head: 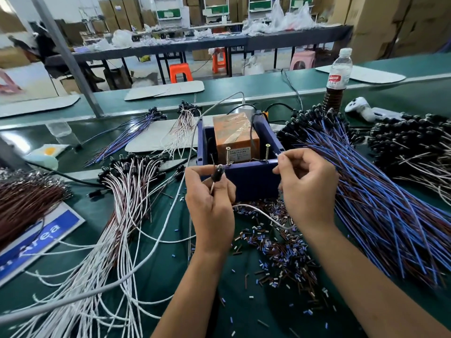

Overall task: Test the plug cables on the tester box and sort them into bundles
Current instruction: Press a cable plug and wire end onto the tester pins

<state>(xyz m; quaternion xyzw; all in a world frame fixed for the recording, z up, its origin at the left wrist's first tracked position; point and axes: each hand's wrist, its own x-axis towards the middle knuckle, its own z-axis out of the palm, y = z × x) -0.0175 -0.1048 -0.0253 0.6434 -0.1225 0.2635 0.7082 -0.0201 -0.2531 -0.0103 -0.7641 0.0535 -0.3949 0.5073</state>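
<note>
Blue plastic forms the open tester box (246, 181) on the green table (170, 276). At its near rim the left hand (210, 201) pinches a cable's black plug (218, 173); the right hand (306, 184) pinches its wire end (277, 155) beside a screw (267, 152).

Blue tester box (251, 178) stands upright between white-wired (127, 191) and blue-wired bundles (366, 186).

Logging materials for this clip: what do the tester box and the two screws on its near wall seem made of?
Tester box: looks like matte blue moulded plastic, with uniform colour and thick straight walls. Screws: metal, probably brass-toned or plated steel, with a yellowish shine and threaded shanks.
</note>
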